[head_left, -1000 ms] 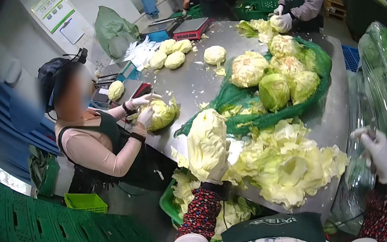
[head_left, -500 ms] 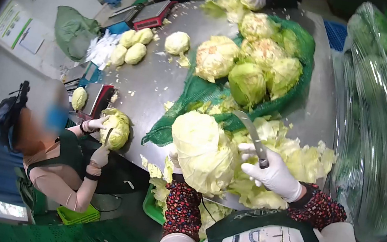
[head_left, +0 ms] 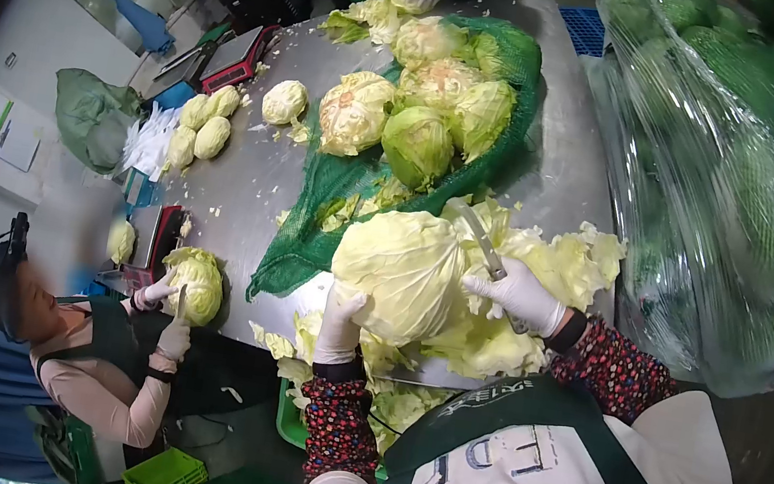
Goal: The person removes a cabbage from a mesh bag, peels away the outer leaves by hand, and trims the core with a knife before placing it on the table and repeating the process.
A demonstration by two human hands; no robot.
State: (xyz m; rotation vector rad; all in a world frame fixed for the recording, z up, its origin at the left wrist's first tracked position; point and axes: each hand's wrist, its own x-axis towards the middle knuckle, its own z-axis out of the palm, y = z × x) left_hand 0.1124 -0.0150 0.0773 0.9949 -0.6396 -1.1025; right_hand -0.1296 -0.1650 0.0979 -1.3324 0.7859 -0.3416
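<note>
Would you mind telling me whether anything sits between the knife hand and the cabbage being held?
Nothing visible does. The right hand holds the knife directly against the cabbage, which the left hand grips from below. Loose leaves lie behind it, not between.

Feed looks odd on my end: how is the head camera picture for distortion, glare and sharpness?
Head view: strong fisheye bend with dark corners; glare on the steel table and the plastic wrap at right; the cabbage, knife, left hand and right hand are reasonably sharp; far edges go soft.
</note>
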